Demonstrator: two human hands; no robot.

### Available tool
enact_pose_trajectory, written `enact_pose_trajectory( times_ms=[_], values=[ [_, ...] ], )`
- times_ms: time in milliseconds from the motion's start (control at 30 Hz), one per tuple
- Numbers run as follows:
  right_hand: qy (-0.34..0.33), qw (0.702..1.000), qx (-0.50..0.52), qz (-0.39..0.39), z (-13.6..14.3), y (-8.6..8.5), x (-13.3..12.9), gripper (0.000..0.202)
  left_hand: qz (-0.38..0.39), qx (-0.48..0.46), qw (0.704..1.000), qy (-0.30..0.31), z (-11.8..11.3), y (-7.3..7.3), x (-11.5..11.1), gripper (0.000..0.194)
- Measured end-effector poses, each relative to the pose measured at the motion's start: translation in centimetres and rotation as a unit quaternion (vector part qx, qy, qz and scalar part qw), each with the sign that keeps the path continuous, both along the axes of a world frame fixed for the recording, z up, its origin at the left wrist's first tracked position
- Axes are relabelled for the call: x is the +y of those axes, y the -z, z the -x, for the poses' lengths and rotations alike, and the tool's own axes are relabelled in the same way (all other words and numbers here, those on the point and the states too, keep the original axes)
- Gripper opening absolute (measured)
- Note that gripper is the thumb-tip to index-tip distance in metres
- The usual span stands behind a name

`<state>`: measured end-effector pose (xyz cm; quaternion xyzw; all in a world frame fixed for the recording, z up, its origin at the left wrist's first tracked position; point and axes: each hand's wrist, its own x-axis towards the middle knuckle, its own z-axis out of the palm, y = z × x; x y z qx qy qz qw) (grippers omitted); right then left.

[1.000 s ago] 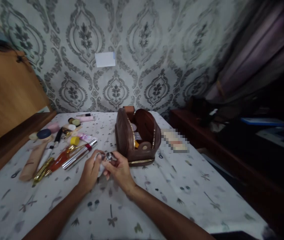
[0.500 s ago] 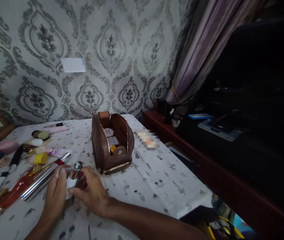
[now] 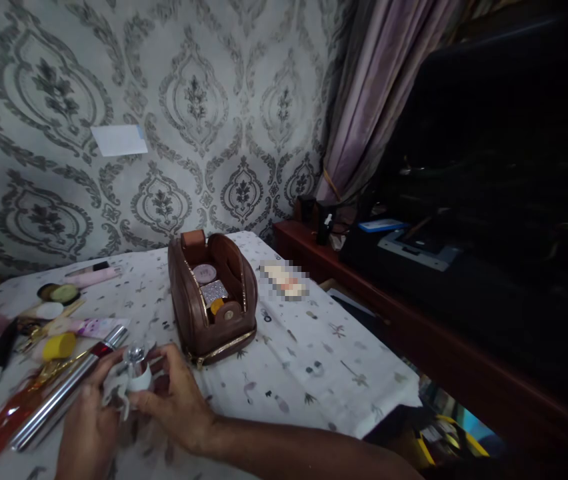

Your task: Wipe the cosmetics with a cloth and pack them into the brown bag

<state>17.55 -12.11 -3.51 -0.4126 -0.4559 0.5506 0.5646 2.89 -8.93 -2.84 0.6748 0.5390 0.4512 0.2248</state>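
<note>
A small white bottle with a shiny silver cap (image 3: 137, 375) stands between my two hands, low and left of centre. My right hand (image 3: 184, 403) is closed around it from the right, thumb in front. My left hand (image 3: 89, 423) is closed and blurred; a crumpled whitish piece, like a tissue (image 3: 117, 390), shows at its fingers beside the bottle. Just beyond them, a brown toiletry bag (image 3: 191, 313) gapes with its zip undone. Inside it lie a round pinkish compact (image 3: 204, 273), a glittery silver box (image 3: 213, 291) and something orange-yellow.
Left of my hands lie a long silver tube (image 3: 64, 397), a yellow-capped item (image 3: 59, 347), a pink-and-white tube (image 3: 97, 327) and several other cosmetics. A pixelated item (image 3: 284, 280) lies right of the bag. Beyond the table's right edge is a dark red wooden ledge (image 3: 414, 323).
The view has turned slightly right, so everything sits further left. The bottle has tilted more upright, and the whitish crumpled piece now shows more clearly at my left hand.
</note>
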Motion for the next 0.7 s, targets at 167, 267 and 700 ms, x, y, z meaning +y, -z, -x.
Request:
enact_pose_trajectory(
  times_ms=[167, 267, 700],
  values=[
    [0.001, 1.0, 0.005, -0.002, -0.1, -0.1, 0.3, 0.046, 0.017, -0.05, 0.998, 0.013, 0.5, -1.0, -0.3, 0.039],
    [0.01, 1.0, 0.019, -0.009, -0.1, -0.5, 0.3, 0.044, 0.078, -0.089, 0.993, 0.011, 0.4, -1.9, -0.2, 0.041],
    [-0.094, 0.989, 0.084, 0.076, -0.5, -0.8, 0.6, 0.059, 0.07, -0.063, 0.996, -0.002, 0.9, -1.5, 0.2, 0.03]
  ],
)
